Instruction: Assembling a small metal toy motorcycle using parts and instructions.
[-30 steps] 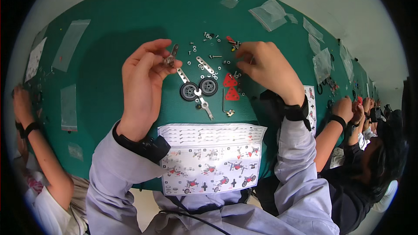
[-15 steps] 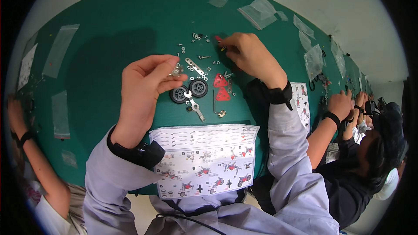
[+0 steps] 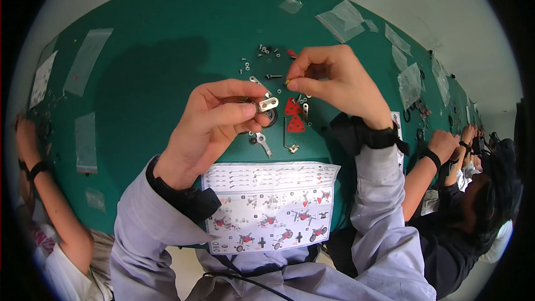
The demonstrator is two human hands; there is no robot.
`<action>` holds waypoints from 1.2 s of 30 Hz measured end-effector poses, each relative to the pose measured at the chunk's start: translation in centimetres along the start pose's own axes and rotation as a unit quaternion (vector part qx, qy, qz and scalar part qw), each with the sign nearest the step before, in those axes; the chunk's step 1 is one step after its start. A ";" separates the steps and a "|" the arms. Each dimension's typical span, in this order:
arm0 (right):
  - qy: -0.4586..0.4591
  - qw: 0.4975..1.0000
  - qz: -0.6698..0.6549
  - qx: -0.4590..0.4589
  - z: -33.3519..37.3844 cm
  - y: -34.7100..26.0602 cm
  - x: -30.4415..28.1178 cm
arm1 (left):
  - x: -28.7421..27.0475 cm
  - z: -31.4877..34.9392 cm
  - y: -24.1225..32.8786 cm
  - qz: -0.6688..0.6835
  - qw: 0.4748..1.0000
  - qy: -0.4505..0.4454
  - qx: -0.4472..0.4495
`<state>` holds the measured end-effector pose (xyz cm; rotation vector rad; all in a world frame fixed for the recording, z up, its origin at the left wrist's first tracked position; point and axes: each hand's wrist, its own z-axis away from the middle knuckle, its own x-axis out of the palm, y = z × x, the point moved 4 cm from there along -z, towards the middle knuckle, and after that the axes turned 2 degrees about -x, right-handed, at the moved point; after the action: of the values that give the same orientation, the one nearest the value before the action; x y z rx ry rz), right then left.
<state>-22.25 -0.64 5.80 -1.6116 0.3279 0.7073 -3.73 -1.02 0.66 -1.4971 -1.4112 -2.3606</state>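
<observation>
My left hand (image 3: 214, 114) pinches a silver metal bracket (image 3: 269, 104) with holes between thumb and fingers. To its right, my right hand (image 3: 337, 81) is closed in a pinch on a small yellow piece (image 3: 288, 82), mostly covered by the fingertips. Behind my left hand a black wheel (image 3: 272, 116) shows only in part. Red triangular plates (image 3: 293, 106) with holes lie between and below the hands, beside a short silver perforated strip (image 3: 305, 112). A small flat wrench (image 3: 264, 145) and an L-shaped hex key (image 3: 285, 132) lie nearer to me.
Loose screws and nuts (image 3: 265, 50) are scattered beyond my hands, near a small red piece (image 3: 292, 53). A printed picture sheet (image 3: 270, 237) lies at the near edge of the green table (image 3: 161, 17). Clear plastic bags (image 3: 341, 21) lie around. Other people's hands (image 3: 444, 145) work at both sides.
My left hand has moved right and nearer, with the bracket now plainly visible. My right hand has come back from the red piece toward the left hand, with the small yellow piece in its fingertips.
</observation>
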 end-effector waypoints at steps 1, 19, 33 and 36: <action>-0.003 0.997 -0.072 -0.019 0.3 -1.2 0.1 | -0.2 0.0 0.1 -0.001 1.000 0.001 0.000; 0.029 0.980 0.017 -0.198 0.7 -3.3 1.4 | 0.8 0.2 0.7 -0.190 0.970 0.041 0.148; -0.001 0.985 -0.105 -0.133 0.6 -3.0 2.0 | 0.2 -0.1 0.5 -0.175 0.975 -0.007 0.140; -0.016 0.991 -0.099 -0.084 0.5 -2.4 2.3 | 0.0 0.0 0.6 -0.159 0.979 0.022 0.124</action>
<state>-19.15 0.66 6.28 -1.7622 0.0852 0.6198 -3.47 -1.37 1.00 -1.2296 -1.9750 -2.2448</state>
